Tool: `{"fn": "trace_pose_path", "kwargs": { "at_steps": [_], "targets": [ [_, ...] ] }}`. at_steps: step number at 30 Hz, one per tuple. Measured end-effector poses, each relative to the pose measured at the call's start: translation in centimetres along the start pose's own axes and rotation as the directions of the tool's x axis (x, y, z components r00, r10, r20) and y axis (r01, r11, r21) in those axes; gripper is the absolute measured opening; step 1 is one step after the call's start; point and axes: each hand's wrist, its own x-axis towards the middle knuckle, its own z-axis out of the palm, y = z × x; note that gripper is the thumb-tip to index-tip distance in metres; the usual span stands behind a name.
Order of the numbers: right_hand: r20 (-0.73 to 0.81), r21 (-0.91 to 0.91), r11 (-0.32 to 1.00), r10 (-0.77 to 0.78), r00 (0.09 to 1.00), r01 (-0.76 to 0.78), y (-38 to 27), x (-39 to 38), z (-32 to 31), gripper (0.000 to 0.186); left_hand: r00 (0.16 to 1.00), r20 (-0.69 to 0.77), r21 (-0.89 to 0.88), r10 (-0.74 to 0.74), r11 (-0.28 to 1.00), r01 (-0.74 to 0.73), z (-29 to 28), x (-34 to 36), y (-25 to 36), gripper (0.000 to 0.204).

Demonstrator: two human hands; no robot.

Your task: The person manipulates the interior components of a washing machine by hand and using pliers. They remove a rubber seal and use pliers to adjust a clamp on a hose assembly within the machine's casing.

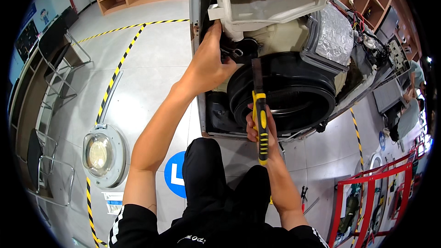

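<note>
A front-loading washing machine with its casing opened stands before me, its black rubber door gasket (285, 80) facing up toward me. My left hand (209, 62) reaches into the gap at the machine's left side, under the whitish plastic detergent drawer housing (271, 0). Its thumb and a raised finger are spread apart; the other fingers are hidden. Close to the thumb is a metal clamp (237, 53) on dark hose parts. My right hand (264, 126) grips a yellow-and-black-handled tool (262, 133), seen edge-on, with its dark metal head pointing away from me over the gasket.
The round washer door (103, 156) lies on the floor at left, near striped tape (110, 89). Chairs (53, 64) and a long desk line the left side. Loose wiring (363, 27) hangs at the machine's right. A red-framed tool rack (367, 202) stands at lower right; people work beyond.
</note>
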Motion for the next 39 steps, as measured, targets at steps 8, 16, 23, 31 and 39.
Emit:
{"fn": "trace_pose_path", "kwargs": {
  "at_steps": [8,16,23,31,39],
  "targets": [
    [-0.129,-0.711,0.693,-0.295,0.947,0.119,1.6,2.2,1.9,0.038,0.999,0.037,-0.006,0.004,1.000,-0.003,-0.2,0.3,-1.0,0.072],
    [-0.231,-0.639,0.768,-0.234,0.944,0.034,2.2,3.2,3.6,0.034,0.995,0.082,-0.251,-0.057,0.965,0.076,-0.2,0.6,-0.3,0.063],
    [-0.159,-0.588,0.771,-0.404,0.901,0.242,4.4,3.9,3.0,0.041,0.994,0.079,-0.245,-0.081,0.965,0.098,-0.1,0.9,-0.6,0.062],
    [-0.136,-0.276,0.947,-0.208,0.969,0.164,5.4,4.1,2.5,0.063,0.986,0.092,-0.289,-0.137,0.944,0.158,-0.2,0.8,0.5,0.061],
    [-0.014,-0.525,0.842,-0.159,0.987,0.128,3.2,4.1,3.9,0.114,0.990,0.094,-0.326,-0.107,0.936,0.132,-0.1,0.8,0.7,0.053]
  ]
}}
